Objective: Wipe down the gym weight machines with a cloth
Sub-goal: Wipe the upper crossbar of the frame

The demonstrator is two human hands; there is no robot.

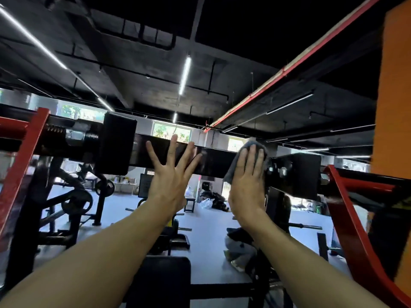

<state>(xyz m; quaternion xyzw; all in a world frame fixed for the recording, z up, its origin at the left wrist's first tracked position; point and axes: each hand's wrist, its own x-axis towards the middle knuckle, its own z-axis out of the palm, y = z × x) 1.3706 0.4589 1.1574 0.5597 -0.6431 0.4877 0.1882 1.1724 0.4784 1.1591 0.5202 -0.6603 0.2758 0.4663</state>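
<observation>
A black horizontal crossbar (213,160) of a red-and-black weight machine spans the view at head height. My right hand (246,181) presses a grey cloth (233,167) flat against the bar's right part, fingers straight, beside a black end block (295,174). My left hand (171,174) is raised with its fingers spread wide, and its fingertips lie on the bar's middle. A larger black block (117,143) sits on the bar at the left.
Red frame arms rise at the left (24,156) and right (347,214). A black padded seat (164,276) is below my arms. An orange pillar (393,96) stands on the right. Other gym machines and a crouching person (240,247) are on the grey floor beyond.
</observation>
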